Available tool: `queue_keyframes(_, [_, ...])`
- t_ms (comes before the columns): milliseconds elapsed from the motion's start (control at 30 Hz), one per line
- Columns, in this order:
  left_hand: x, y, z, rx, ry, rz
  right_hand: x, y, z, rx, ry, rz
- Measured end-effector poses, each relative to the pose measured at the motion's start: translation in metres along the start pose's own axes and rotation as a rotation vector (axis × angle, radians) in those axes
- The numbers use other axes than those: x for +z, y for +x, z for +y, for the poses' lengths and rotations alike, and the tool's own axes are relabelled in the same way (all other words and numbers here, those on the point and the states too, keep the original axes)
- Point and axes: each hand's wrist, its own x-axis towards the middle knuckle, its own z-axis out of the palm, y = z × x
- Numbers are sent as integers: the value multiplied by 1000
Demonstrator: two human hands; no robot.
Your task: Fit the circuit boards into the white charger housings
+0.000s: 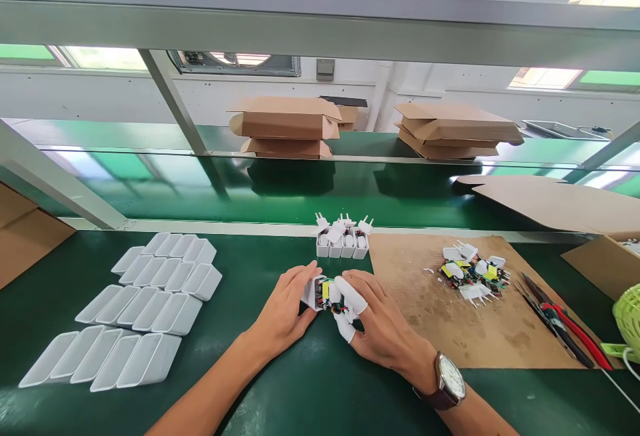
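Note:
My left hand [283,309] is closed on a white plastic housing [311,295], held near the front middle of the green bench. Between the white-covered thumb and finger of my right hand [384,323] is a small circuit board [330,291] with a yellow part and wires. Its left end meets the housing's opening; how far it sits inside cannot be made out. Just behind my hands stand several white housings [342,249] in a row, with white plug pieces with prongs on top. Rows of open white housings [165,313] lie to the left.
Right of my hands, a pile of circuit boards [475,273] lies on a stained brown sheet [420,333]. Red-handled pliers [575,329] and another dark tool lie beside it. A green basket [628,316] stands at the right edge. Cardboard boxes [287,123] sit beyond the green belt [225,189].

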Motion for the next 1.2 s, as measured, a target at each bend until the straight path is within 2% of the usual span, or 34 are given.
queue_keyframes(333, [0, -1, 2, -2, 9, -35, 2, -2, 3, -22, -7, -1])
queue_keyframes(633, [-3, 4, 6, 30, 14, 5, 5, -4, 4, -12, -16, 9])
queue_keyframes(1200, [-3, 3, 7, 24, 1, -8, 5, -8, 6, -20, -24, -26])
